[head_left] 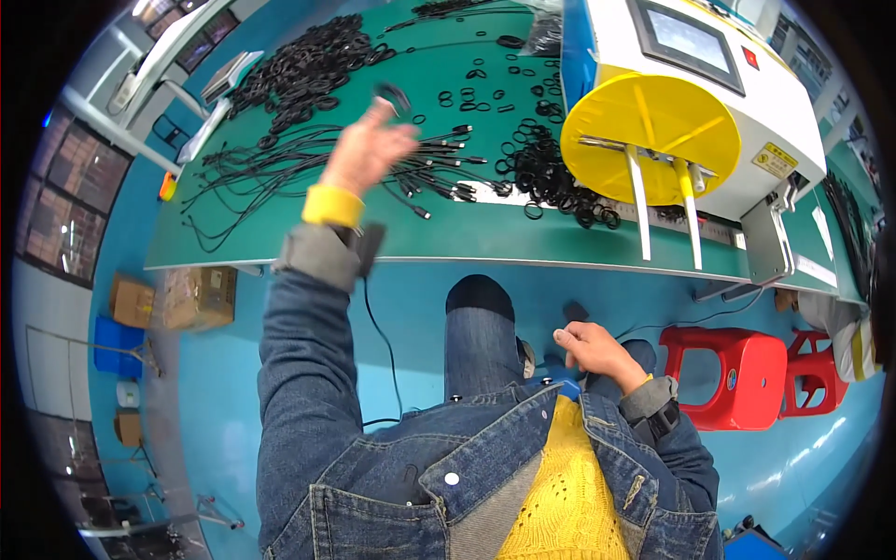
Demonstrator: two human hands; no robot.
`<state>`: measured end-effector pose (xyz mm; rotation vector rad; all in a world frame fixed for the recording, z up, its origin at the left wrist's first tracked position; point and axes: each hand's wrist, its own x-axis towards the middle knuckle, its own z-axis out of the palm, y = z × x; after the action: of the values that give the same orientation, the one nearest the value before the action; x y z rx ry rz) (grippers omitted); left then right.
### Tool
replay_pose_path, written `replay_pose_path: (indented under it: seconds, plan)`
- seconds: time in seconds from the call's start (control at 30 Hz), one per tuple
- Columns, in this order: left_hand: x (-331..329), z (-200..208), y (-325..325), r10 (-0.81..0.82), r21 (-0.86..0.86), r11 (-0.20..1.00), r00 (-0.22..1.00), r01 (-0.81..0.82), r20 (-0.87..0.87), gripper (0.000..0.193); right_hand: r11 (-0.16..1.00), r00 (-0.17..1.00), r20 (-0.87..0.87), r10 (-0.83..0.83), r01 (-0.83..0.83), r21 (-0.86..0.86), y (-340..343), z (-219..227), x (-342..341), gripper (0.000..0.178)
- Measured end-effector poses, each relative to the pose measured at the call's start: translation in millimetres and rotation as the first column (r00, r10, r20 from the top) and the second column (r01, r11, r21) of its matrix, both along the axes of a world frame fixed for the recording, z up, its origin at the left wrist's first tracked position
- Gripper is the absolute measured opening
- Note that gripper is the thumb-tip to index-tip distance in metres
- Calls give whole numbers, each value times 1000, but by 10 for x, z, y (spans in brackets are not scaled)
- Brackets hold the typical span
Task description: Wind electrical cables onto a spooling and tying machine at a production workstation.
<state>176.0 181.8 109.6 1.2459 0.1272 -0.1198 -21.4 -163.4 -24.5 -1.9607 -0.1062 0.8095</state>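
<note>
My left hand (367,154) reaches over the green table. A small black coiled cable (396,99), slightly blurred, is at its fingertips, seemingly held there, with the other fingers spread apart. Beneath and beside this hand lie loose black cables (280,168) with their connectors pointing right. Just beyond is a large heap of coiled black cables (313,70). Low over my lap, my right hand (602,353) is away from the table, its fingers curled in and the thumb forward. Nothing shows in it.
A white machine (691,65) with a screen and a yellow disc (644,140) carrying two pale prongs stands at the right. Small black rings (546,173) lie beside it. Red stools (737,373) stand right of my legs; cardboard boxes (201,299) sit at the left.
</note>
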Motion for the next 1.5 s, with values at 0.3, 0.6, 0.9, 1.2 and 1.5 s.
replay_pose_path:
  seconds: [0.3, 0.6, 0.9, 1.2, 1.5]
  plan:
    - [45, -665, -474, -593, 955, -61, 780, -290, 199, 28, 998, 986, 168, 8, 2, -57, -129, -151, -94, 29]
    - [-287, -126, -651, -465, 758, 497, 608, -423, 644, 9, 941, 656, 684, -318, 307, 143, -151, 180, -227, 14]
    - [-1348, 575, -1849, -646, 672, 676, 196, -303, 738, 16, 899, -211, 973, -93, 402, 173, -412, 1451, -260, 36]
    - [-1008, 496, -2294, -501, 692, 676, 530, -253, 684, 10, 738, -101, 972, 213, 668, -92, -771, 1343, 350, 18]
    - [-726, 211, -2287, -389, 594, 801, 688, -77, 613, 8, 725, -62, 995, 82, 689, -17, -658, 1043, 898, 11]
